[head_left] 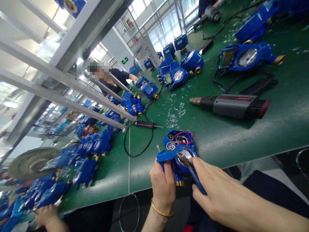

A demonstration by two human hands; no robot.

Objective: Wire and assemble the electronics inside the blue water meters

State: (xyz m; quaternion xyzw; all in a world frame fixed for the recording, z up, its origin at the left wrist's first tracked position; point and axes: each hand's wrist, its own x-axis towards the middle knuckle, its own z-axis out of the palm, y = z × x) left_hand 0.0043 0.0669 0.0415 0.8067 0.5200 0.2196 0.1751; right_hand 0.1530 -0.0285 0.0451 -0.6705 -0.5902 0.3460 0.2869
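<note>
A blue water meter (177, 133) lies at the near edge of the green bench, its housing opened so that red, yellow and white wires show inside. My left hand (163, 182) is closed around the raised blue cover (166, 156) at the meter's left side. In my right hand (212, 187) is a pair of pliers (198, 180) with blue handles. Their metal jaws lie over the meter's round dial; whether they grip anything there I cannot tell.
A heat gun (234, 104) lies to the right, near another opened meter (248, 59). A soldering iron (146, 124) with a looped cable rests left of centre. Several blue meters stand along the bench beside a metal frame (72, 87). Co-workers' hands (133, 78) show nearby.
</note>
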